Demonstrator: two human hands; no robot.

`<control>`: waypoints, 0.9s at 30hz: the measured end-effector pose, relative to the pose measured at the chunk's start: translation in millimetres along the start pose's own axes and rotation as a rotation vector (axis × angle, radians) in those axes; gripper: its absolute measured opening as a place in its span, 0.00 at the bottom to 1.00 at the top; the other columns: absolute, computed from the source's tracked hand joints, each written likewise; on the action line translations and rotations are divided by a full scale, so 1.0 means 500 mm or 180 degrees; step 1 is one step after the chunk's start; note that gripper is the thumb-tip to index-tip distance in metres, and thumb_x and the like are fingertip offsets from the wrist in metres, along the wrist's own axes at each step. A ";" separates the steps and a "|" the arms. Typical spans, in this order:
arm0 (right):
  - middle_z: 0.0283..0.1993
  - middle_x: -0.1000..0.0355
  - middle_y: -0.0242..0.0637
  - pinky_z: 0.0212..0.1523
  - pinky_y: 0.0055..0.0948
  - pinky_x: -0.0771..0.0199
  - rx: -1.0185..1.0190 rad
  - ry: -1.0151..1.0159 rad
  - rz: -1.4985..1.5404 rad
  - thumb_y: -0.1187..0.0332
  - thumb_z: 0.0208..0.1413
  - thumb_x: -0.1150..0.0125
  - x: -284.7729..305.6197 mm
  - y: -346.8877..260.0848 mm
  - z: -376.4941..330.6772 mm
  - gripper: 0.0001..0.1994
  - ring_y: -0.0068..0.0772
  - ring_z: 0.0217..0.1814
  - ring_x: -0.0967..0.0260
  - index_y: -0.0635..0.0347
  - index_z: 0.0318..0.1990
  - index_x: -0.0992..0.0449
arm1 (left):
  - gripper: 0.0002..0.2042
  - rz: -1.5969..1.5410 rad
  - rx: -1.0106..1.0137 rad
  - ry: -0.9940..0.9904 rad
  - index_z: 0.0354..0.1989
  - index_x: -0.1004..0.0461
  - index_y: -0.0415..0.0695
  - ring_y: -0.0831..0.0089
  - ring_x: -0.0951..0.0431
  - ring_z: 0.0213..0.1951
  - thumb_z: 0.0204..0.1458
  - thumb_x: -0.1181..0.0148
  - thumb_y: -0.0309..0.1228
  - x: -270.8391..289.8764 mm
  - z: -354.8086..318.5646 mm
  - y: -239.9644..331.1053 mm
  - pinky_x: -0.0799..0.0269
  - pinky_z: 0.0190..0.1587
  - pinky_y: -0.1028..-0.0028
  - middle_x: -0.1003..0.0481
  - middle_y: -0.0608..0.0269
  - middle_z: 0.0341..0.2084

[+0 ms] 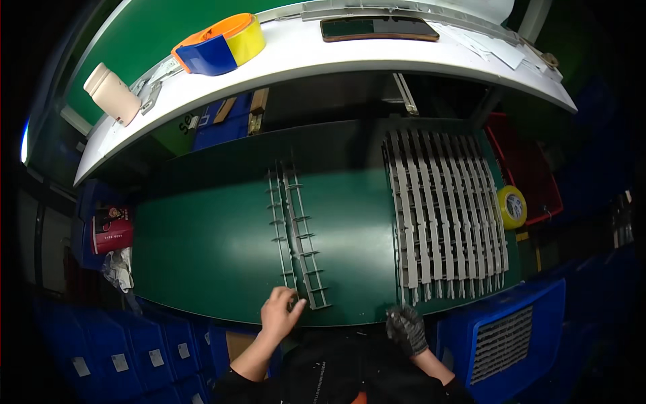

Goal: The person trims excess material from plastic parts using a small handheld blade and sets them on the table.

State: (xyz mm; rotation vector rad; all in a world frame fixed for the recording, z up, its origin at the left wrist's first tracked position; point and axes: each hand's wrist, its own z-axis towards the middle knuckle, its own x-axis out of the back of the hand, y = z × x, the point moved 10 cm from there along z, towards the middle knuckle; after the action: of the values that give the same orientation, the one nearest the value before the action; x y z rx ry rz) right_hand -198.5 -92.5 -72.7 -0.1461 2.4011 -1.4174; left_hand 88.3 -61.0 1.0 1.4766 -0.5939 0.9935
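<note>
Two long, thin grey strips with short cross ribs lie side by side, nearly upright in view, on the green tabletop: the left strip (pixel 276 222) and the right strip (pixel 304 236). My left hand (pixel 277 315), bare, is at the near end of the left strip. Its fingers are bent and its thumb stands apart, with nothing visible gripped. My right hand (pixel 406 330) wears a dark grey glove and hovers at the table's near edge, below the near left corner of a row of similar grey strips (pixel 444 215). Its fingers look curled, but the dark glove hides what they hold, if anything.
A white shelf (pixel 296 50) crosses the back, carrying a phone (pixel 379 29), a coloured tape loop (pixel 222 47) and a beige bottle (pixel 112 94). Yellow tape (pixel 511 207) and a red bin (pixel 521 168) are right. A blue crate (pixel 548 316) holds more strips; blue bins (pixel 114 337) stand lower left.
</note>
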 end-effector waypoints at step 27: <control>0.19 0.33 0.29 0.11 0.14 0.46 -0.0809 -0.1028 0.0529 0.61 0.56 0.49 -0.194 -0.013 0.068 0.11 0.15 0.12 0.43 0.59 0.35 0.28 | 0.04 -0.3336 0.1257 0.0340 0.31 0.37 0.43 0.82 0.32 0.34 0.50 0.47 0.24 0.044 -0.047 -0.199 0.36 0.34 0.82 0.30 0.62 0.36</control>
State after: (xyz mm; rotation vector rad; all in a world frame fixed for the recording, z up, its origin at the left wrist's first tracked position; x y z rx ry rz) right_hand -96.4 -98.6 -58.5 -0.2148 2.2529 -0.9329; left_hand 176.5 -17.4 -34.9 1.7405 0.4839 0.3406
